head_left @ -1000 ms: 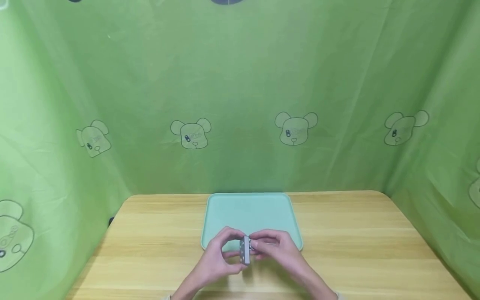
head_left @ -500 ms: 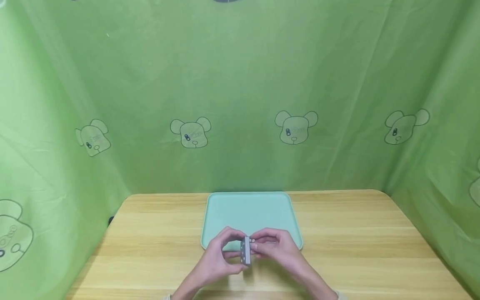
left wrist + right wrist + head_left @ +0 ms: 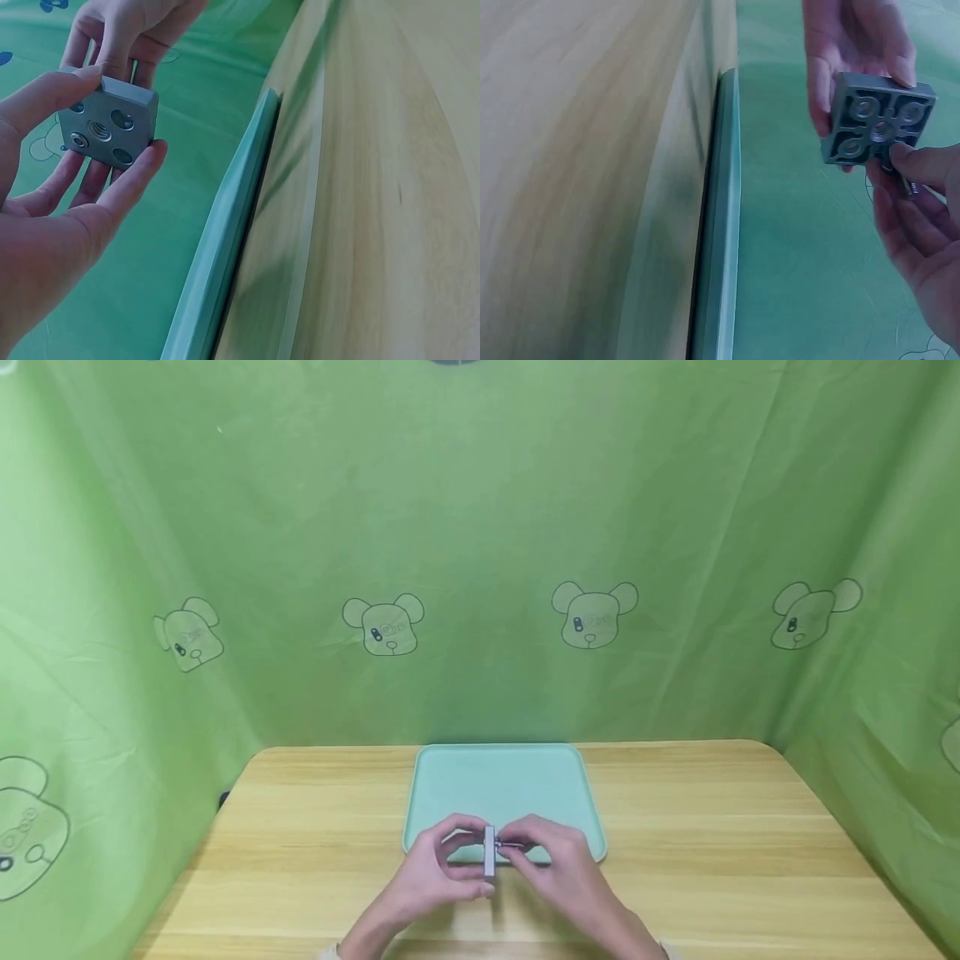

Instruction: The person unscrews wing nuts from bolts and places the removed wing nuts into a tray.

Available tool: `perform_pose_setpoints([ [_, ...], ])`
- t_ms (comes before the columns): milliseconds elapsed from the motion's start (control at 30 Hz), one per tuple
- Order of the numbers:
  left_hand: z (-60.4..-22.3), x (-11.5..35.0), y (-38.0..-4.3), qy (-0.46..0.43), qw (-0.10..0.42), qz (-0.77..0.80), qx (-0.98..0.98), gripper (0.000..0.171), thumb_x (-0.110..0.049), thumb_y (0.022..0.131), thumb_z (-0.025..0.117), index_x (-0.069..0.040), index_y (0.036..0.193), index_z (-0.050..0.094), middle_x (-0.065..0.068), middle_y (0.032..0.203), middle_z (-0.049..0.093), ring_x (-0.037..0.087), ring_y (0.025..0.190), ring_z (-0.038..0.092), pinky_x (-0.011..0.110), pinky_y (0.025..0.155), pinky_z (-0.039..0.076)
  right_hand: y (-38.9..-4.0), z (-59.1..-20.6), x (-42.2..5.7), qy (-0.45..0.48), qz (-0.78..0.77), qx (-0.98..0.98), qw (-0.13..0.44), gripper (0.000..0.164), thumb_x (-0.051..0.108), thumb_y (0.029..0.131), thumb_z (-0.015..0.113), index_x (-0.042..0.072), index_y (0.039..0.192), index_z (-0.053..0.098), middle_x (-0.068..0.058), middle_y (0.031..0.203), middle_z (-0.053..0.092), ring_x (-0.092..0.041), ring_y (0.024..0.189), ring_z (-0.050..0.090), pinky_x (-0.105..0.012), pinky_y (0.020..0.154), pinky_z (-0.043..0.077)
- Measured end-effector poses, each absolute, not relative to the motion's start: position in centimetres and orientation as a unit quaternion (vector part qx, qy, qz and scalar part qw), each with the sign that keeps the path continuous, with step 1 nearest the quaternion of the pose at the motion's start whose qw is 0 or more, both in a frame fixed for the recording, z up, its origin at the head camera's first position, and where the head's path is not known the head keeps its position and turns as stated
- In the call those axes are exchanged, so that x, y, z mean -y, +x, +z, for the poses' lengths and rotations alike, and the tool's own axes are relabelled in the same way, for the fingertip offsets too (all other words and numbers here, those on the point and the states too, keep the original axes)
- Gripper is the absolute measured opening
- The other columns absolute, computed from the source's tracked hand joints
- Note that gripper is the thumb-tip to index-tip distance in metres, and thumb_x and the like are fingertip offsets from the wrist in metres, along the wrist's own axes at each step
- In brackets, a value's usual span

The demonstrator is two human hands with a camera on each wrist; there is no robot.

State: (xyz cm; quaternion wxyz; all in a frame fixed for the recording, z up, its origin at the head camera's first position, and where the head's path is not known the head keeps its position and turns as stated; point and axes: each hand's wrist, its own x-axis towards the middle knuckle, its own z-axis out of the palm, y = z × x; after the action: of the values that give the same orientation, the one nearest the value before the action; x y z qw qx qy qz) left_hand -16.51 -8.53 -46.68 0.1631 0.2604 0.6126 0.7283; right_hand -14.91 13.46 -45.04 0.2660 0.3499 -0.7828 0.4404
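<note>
A square grey metal plate point(image 3: 490, 853) with round holes is held by its edges between the thumb and fingers of my left hand point(image 3: 429, 870), above the table. In the left wrist view, one corner hole of the plate point(image 3: 141, 133) holds a socket-head screw point(image 3: 79, 140). From the plate's ribbed side, in the right wrist view, the threaded end of the screw point(image 3: 910, 189) sticks out. My right hand point(image 3: 564, 867) pinches around this shank close to the plate, with thumb and fingertips. Whether a nut or washer sits under those fingertips is hidden.
Behind and below the hands, a pale green tray point(image 3: 502, 785) lies on the wooden table point(image 3: 712, 852). Green cloth point(image 3: 480, 543) printed with bear heads surrounds the table at the back and sides.
The plate has turned from showing its holed face to nearly edge-on in the head view. My right fingers have shifted on the screw, and its shank now shows between them.
</note>
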Motion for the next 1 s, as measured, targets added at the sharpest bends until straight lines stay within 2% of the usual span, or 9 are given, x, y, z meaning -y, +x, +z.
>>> perform_pose_setpoints([
  [100, -46.55, 8.64, -16.53, 0.254, 0.177, 0.735, -0.603, 0.066, 0.011, 0.073, 0.082, 0.001, 0.133, 0.055, 0.027, 0.141, 0.047, 0.042, 0.132, 0.053, 0.050, 0.101, 0.057, -15.11, -45.08, -13.47, 0.393, 0.392, 0.769, 0.317, 0.025, -0.003, 0.083, 0.080, 0.009, 0.104, 0.073, 0.000, 0.099, 0.075, -0.014, 0.087, 0.073, -0.016, 0.082, 0.061],
  [200, -46.51, 8.77, -16.57, 0.249, 0.194, 0.745, -0.587, 0.067, 0.012, 0.074, 0.080, 0.003, 0.134, 0.054, 0.025, 0.141, 0.049, 0.048, 0.130, 0.053, 0.051, 0.100, 0.058, -15.22, -45.00, -13.37, 0.424, 0.338, 0.756, 0.367, 0.008, 0.007, 0.095, 0.072, 0.006, 0.102, 0.074, -0.002, 0.100, 0.074, -0.017, 0.088, 0.074, -0.019, 0.085, 0.062],
  [300, -46.51, 8.92, -16.62, 0.249, 0.206, 0.753, -0.573, 0.066, 0.013, 0.075, 0.078, 0.004, 0.136, 0.052, 0.020, 0.139, 0.052, 0.049, 0.127, 0.056, 0.053, 0.098, 0.058, -15.31, -44.82, -13.20, 0.446, 0.275, 0.739, 0.424, 0.019, 0.014, 0.104, 0.060, 0.003, 0.099, 0.075, -0.005, 0.098, 0.075, -0.018, 0.084, 0.074, -0.024, 0.080, 0.064],
  [367, -46.51, 9.01, -16.66, 0.251, 0.212, 0.756, -0.566, 0.065, 0.013, 0.077, 0.077, 0.005, 0.136, 0.051, 0.018, 0.138, 0.052, 0.048, 0.125, 0.057, 0.054, 0.097, 0.058, -15.35, -44.71, -13.10, 0.456, 0.240, 0.728, 0.453, 0.026, 0.014, 0.107, 0.056, 0.002, 0.096, 0.076, -0.007, 0.098, 0.075, -0.019, 0.082, 0.074, -0.027, 0.076, 0.065],
  [467, -46.50, 9.08, -16.70, 0.256, 0.215, 0.756, -0.563, 0.064, 0.012, 0.078, 0.077, 0.005, 0.136, 0.051, 0.017, 0.137, 0.052, 0.042, 0.126, 0.059, 0.055, 0.098, 0.058, -15.42, -44.59, -13.04, 0.468, 0.211, 0.714, 0.476, 0.027, 0.012, 0.107, 0.054, 0.001, 0.093, 0.075, -0.009, 0.098, 0.075, -0.020, 0.080, 0.073, -0.028, 0.072, 0.066],
  [600, -46.51, 9.11, -16.73, 0.259, 0.215, 0.755, -0.563, 0.063, 0.011, 0.078, 0.078, 0.006, 0.135, 0.051, 0.018, 0.137, 0.052, 0.037, 0.126, 0.060, 0.056, 0.099, 0.057, -15.47, -44.61, -13.00, 0.475, 0.199, 0.706, 0.485, 0.025, 0.010, 0.105, 0.056, 0.000, 0.092, 0.074, -0.011, 0.099, 0.074, -0.021, 0.080, 0.073, -0.028, 0.071, 0.065],
  [800, -46.65, 9.04, -16.72, 0.253, 0.212, 0.754, -0.568, 0.064, 0.012, 0.077, 0.078, 0.005, 0.135, 0.052, 0.018, 0.138, 0.051, 0.039, 0.126, 0.059, 0.056, 0.098, 0.058, -15.50, -45.07, -13.12, 0.465, 0.200, 0.720, 0.475, 0.025, 0.012, 0.105, 0.056, 0.002, 0.093, 0.074, -0.010, 0.101, 0.074, -0.021, 0.082, 0.073, -0.030, 0.073, 0.066],
  [900, -46.80, 8.97, -16.71, 0.246, 0.207, 0.753, -0.575, 0.064, 0.012, 0.076, 0.078, 0.004, 0.135, 0.053, 0.018, 0.139, 0.052, 0.041, 0.128, 0.057, 0.055, 0.099, 0.058, -15.40, -45.23, -13.30, 0.454, 0.208, 0.743, 0.445, 0.027, 0.017, 0.108, 0.053, 0.005, 0.096, 0.074, -0.009, 0.104, 0.074, -0.021, 0.087, 0.074, -0.031, 0.079, 0.066],
  [1000, -46.94, 8.91, -16.75, 0.244, 0.194, 0.750, -0.584, 0.066, 0.012, 0.075, 0.080, 0.004, 0.135, 0.053, 0.020, 0.141, 0.051, 0.043, 0.131, 0.053, 0.053, 0.101, 0.057, -15.28, -45.06, -13.60, 0.446, 0.256, 0.765, 0.388, 0.011, 0.013, 0.101, 0.064, 0.008, 0.101, 0.074, -0.008, 0.111, 0.072, -0.023, 0.095, 0.073, -0.029, 0.088, 0.064],
])
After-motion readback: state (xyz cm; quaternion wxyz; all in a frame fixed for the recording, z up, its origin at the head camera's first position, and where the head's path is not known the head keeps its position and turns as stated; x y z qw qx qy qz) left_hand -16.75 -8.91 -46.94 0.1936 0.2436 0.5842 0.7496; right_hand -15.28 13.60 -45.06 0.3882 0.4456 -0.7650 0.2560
